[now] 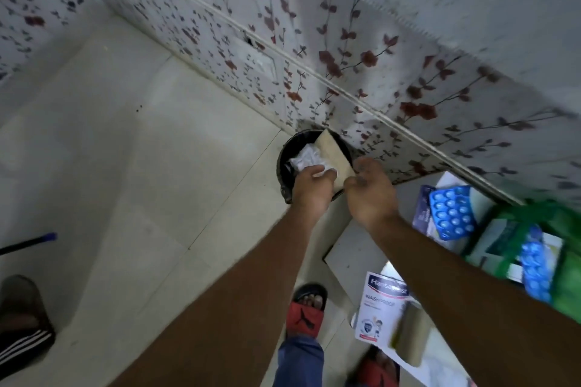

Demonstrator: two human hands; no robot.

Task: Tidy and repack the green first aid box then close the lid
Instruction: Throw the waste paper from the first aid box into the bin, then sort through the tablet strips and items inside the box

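Both my arms reach out over a black bin [284,166] on the floor by the wall. My left hand [312,188] is closed around a crumpled white wrapper [306,159] above the bin's mouth. My right hand [369,190] pinches the lower corner of a flat tan card [333,154] that stands tilted in the bin. The green first aid box [566,273] lies at the right edge, open, with blue blister packs [534,267] inside it. Another blue blister pack [451,212] and a white plaster box [379,308] lie on the grey table surface [352,245].
A flowered wall runs diagonally behind the bin. Pale floor tiles spread to the left. My foot in a red-and-black sandal [306,311] stands below my arms. A dark sandal [22,308] and a blue-tipped stick [28,243] lie at the left edge.
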